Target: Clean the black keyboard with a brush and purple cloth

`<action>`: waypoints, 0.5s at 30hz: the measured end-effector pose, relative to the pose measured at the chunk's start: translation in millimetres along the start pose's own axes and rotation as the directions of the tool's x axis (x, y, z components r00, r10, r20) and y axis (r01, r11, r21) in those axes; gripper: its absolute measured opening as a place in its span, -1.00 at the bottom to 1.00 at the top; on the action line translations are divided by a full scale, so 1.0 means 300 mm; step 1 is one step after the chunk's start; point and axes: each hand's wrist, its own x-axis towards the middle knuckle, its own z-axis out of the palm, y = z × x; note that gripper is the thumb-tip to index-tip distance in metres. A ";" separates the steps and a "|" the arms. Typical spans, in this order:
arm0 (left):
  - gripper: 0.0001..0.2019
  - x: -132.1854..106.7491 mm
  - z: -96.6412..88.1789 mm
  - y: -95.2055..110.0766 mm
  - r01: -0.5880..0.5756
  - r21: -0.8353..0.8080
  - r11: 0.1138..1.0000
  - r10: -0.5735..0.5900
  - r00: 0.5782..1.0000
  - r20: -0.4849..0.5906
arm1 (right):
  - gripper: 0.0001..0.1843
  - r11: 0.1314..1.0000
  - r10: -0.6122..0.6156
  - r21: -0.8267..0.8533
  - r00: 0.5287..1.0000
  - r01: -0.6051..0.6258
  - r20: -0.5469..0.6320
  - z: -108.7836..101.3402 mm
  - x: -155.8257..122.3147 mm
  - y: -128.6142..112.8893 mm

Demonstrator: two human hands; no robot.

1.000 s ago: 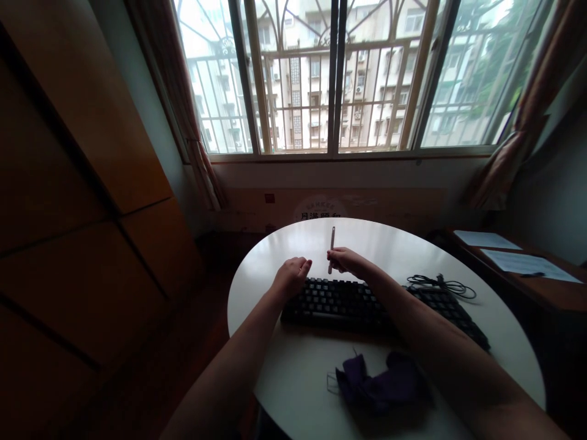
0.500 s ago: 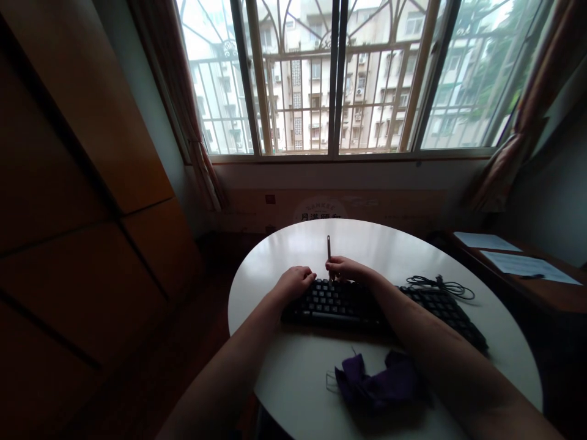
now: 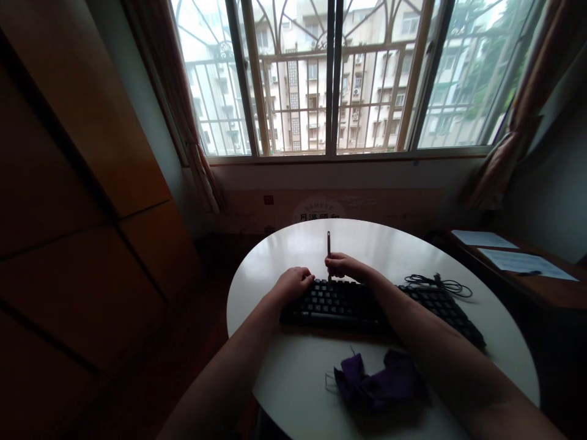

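Observation:
A black keyboard [image 3: 321, 310] lies on the round white table [image 3: 275, 373]. My left hand [image 3: 296, 283] is on its far left corner, with the fingers bent over the back edge. My right hand [image 3: 347, 267] is closed around a slim dark stick-like tool [image 3: 328, 244], held upright above the back rows of keys. The tool has a small hole near its top end, and its lower tip is down at the keys. What kind of tool it is, I cannot make out. My right forearm covers part of the keyboard.
A crumpled purple cloth [image 3: 383, 382] lies near the front, with a thin wire piece [image 3: 329, 382] beside it. A coiled black cable [image 3: 440, 284] sits behind the keyboard's right part. Papers [image 3: 527, 264] and a dark pen [image 3: 529, 273] rest on a side surface at right.
My right hand and the tool have risen very slightly over the back keys. My left hand stays on the keyboard's corner. The whole view has shifted a little.

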 end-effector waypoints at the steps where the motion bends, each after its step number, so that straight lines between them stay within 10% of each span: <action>1: -0.69 -0.001 -0.002 0.002 -0.001 0.003 1.000 0.001 1.000 0.001 | -0.75 0.999 0.030 -0.020 0.999 -0.030 0.034 0.004 -0.003 -0.001; 11: -0.69 -0.001 -0.009 0.006 0.005 0.047 0.999 -0.006 1.000 0.019 | -0.79 0.957 -0.121 -0.286 0.967 0.054 -0.222 -0.031 -0.044 -0.134; 15: -0.68 0.004 -0.004 0.000 0.016 0.040 0.999 -0.017 1.000 0.027 | -0.65 0.968 -0.054 -0.250 0.995 0.031 -0.086 -0.132 -0.131 -0.245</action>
